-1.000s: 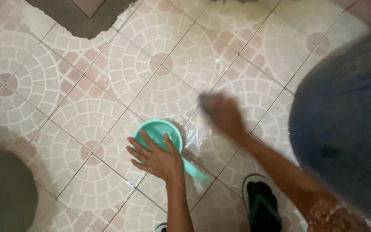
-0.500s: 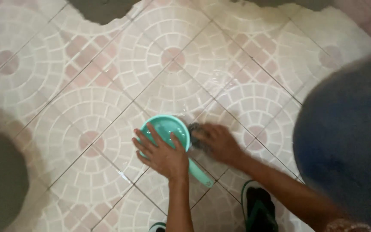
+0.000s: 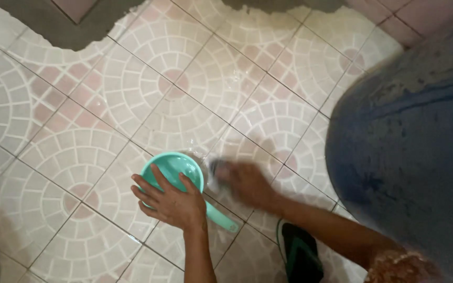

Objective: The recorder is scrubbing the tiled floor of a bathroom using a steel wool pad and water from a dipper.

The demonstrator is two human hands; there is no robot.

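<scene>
Left hand: your left hand (image 3: 171, 202) lies spread over the near rim of the teal dipper (image 3: 176, 170), fingers draped on its edge, steadying it.
Right hand: your right hand (image 3: 247, 183) is blurred, pressed low to the floor just right of the dipper; it seems closed around something small and dark (image 3: 217, 169), but you cannot tell what, nor how firm the grip is.
Dipper: round teal bowl sitting on the floor between your two hands, its handle (image 3: 221, 216) running back toward you under your left wrist.
Floor: pale pink and white tiles (image 3: 195, 89) with a fan-shaped cobble pattern, wet and glossy around the dipper.
Far edge: a grey, dull patch (image 3: 74, 29) covers the tiles at the top left, with a ragged border.
Near you: a dark sandal with green trim (image 3: 301, 254) rests on the tile by your right forearm; your blue-grey clothed knee (image 3: 410, 152) fills the right side.
</scene>
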